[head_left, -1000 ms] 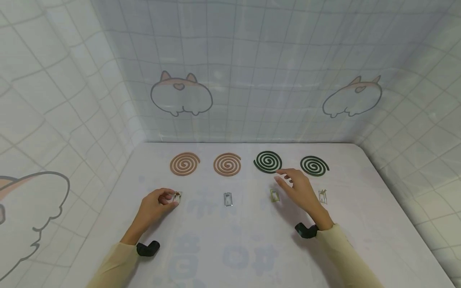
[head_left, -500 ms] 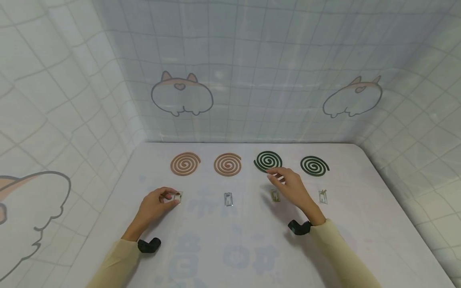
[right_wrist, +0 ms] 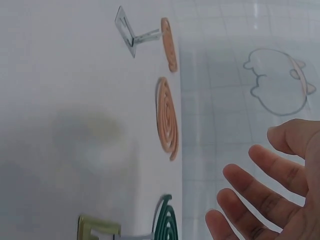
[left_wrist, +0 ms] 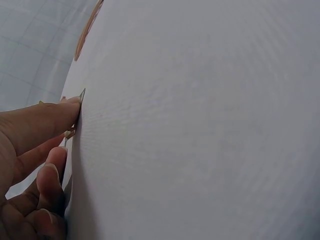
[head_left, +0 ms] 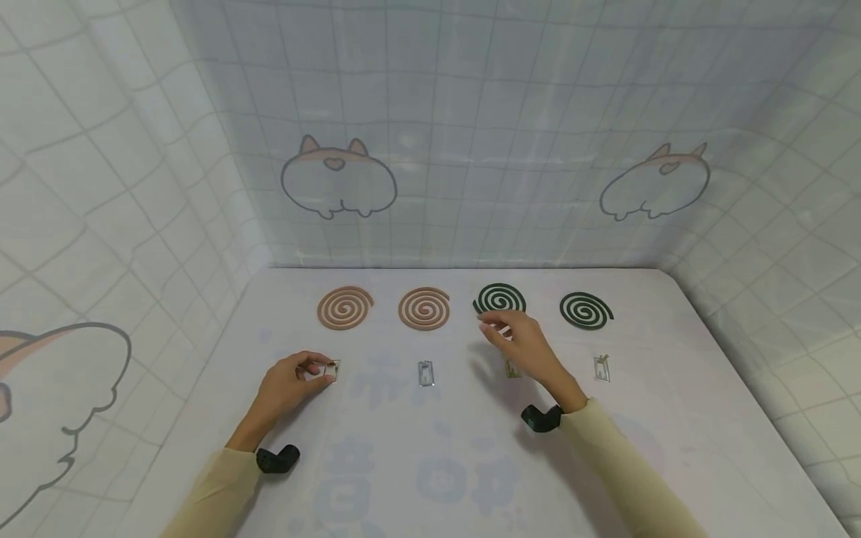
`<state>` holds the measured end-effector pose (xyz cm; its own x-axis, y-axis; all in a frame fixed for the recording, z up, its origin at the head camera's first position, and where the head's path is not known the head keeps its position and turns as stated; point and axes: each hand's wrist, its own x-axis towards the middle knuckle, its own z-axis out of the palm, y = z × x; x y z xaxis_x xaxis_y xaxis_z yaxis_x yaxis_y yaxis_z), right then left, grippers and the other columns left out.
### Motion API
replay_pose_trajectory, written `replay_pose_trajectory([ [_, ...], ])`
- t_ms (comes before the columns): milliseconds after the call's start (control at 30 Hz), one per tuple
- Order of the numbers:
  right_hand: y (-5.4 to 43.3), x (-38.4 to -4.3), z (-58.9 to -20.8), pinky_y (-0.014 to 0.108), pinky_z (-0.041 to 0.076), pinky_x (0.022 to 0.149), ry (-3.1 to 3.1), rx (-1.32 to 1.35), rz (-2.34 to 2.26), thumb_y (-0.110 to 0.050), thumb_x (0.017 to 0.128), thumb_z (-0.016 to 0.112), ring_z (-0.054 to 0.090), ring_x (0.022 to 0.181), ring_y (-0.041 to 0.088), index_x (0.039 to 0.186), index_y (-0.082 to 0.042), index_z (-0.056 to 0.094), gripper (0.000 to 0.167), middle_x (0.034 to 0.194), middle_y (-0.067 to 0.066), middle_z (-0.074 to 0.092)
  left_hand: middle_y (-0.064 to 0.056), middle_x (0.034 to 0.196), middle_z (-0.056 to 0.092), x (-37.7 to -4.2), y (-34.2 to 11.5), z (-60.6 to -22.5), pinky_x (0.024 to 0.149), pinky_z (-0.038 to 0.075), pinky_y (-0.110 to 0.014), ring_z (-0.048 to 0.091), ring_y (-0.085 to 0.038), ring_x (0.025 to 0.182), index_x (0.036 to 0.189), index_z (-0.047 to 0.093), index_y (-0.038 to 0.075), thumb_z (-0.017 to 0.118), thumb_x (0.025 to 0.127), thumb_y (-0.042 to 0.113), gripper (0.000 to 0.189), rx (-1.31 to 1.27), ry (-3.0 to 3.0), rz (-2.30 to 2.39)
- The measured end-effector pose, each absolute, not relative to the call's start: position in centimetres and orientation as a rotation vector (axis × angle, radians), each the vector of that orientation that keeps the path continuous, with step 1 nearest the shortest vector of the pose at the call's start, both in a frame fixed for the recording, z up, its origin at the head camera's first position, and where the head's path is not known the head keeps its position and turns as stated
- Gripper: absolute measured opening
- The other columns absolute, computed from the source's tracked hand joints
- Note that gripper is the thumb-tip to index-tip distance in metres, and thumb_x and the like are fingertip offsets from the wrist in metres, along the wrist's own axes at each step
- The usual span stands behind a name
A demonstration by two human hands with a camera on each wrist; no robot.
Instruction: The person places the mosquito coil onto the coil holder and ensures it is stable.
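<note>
My left hand point(head_left: 292, 385) is at the leftmost mosquito coil stand point(head_left: 332, 370), a small flat metal frame, holding it by opposite edges between thumb and fingers. In the left wrist view the fingers hide most of this stand point(left_wrist: 83, 93). My right hand point(head_left: 525, 345) is in the air, fingers spread and slightly bent, with nothing in them. It overlaps the near edge of a green mosquito coil point(head_left: 499, 296) and partly covers a gold-toned stand point(head_left: 513, 370). A silver stand point(right_wrist: 125, 32) with its prong raised shows in the right wrist view.
Two brown coils point(head_left: 345, 308) and a second green coil point(head_left: 587, 311) share the back row. Another silver stand point(head_left: 427, 373) lies between the hands, and one more stand point(head_left: 602, 368) lies to the right. Patterned cloth walls point(head_left: 430, 149) enclose the white table point(head_left: 430, 426).
My right hand has drifted left, from beside the gold stand to over it and the green coil's near edge. The left hand keeps its place at the leftmost stand.
</note>
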<state>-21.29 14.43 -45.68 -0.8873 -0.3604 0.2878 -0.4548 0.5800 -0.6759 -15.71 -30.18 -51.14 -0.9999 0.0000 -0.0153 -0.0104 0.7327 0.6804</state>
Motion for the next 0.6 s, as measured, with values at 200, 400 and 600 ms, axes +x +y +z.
replay_pose_trajectory([
  [200,12.8,-21.9,-45.7,0.039,0.056,0.081,-2.687,0.718,1.198,-0.024,0.103,0.066,0.067,0.102,0.020,0.125,-0.008,0.073,0.028,0.119,0.004,0.072,-0.005,0.101,0.068,-15.8,-30.2,-51.2,0.067,0.042,-0.034,0.053,-0.018,0.078,0.119,0.072,0.013,0.082,0.089,0.037,0.040,-0.010,2.914,1.141],
  [400,11.3,-22.6,-45.9,0.038,0.056,0.081,-2.686,0.754,1.195,-0.026,0.103,0.066,0.067,0.101,0.019,0.123,-0.011,0.074,0.026,0.117,0.001,0.072,-0.005,0.102,0.068,-15.8,-30.3,-51.1,0.067,0.043,-0.035,0.053,-0.019,0.078,0.119,0.072,0.012,0.082,0.089,0.038,0.041,-0.011,2.906,1.135],
  [600,9.9,-23.0,-45.6,0.037,0.055,0.082,-2.692,0.791,1.185,-0.027,0.103,0.066,0.066,0.102,0.018,0.124,-0.009,0.073,0.029,0.117,0.000,0.072,-0.005,0.101,0.068,-15.9,-30.4,-51.1,0.068,0.043,-0.035,0.053,-0.019,0.078,0.119,0.072,0.012,0.082,0.089,0.039,0.042,0.005,2.902,1.146],
])
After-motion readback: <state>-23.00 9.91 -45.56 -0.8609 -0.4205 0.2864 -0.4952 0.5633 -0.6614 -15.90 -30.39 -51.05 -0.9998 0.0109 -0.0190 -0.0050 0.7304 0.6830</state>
